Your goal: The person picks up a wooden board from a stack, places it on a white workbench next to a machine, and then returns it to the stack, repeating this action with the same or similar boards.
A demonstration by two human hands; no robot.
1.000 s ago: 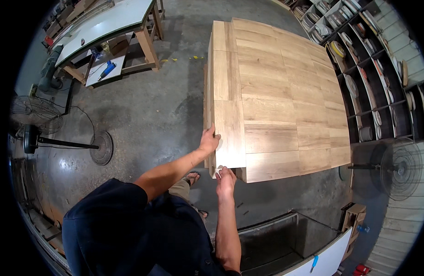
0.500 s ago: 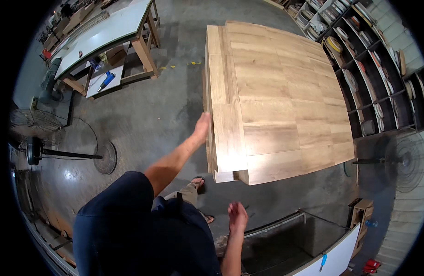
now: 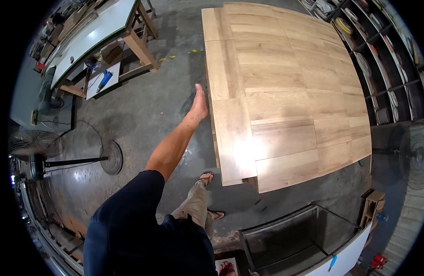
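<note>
Watching remotely: left hand [image 3: 199, 105], fingers straight, wood-grain panels [image 3: 285, 87] right of them; right hand [image 3: 227, 268], grip I cannot tell

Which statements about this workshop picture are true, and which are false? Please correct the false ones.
1. The left hand is beside the left edge of the large boards. True.
2. The left hand holds the blue tool. False: its fingers are extended, and the blue tool lies on the shelf under the white-topped table.
3. The round fan base is on the floor. True.
4. The boards are plain black. False: they show light-brown wood grain.
</note>
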